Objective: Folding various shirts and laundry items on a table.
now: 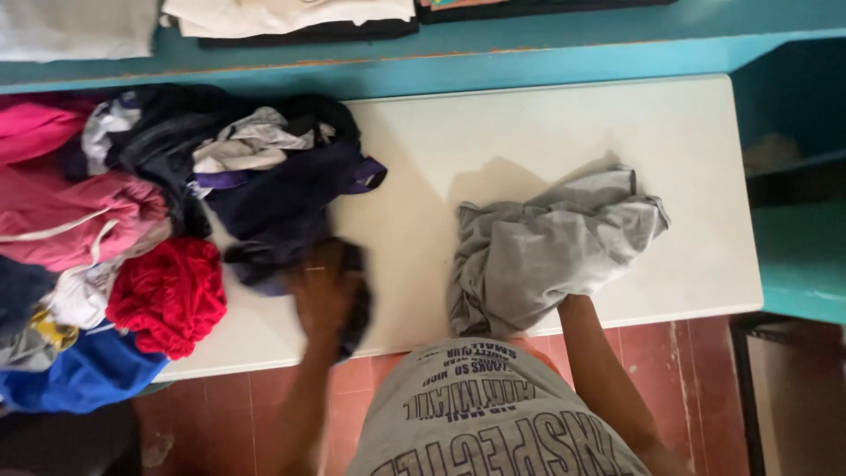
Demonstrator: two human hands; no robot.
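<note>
The left hand point(326, 295) is blurred at the near edge of the white surface point(705, 256), closed on a dark garment point(291, 211) that trails from the heap. The right hand is hidden under a crumpled grey shirt point(546, 247) — its grip cannot be told. The clothes pile point(97, 238) — pink, red point(167, 295), blue — crowds the surface's left end, with folded cloth point(282, 16) on the teal ledge beyond.

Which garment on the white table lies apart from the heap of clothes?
The crumpled grey cotton shirt, alone right of centre with the right hand buried in it; all others are piled at the left.
</note>
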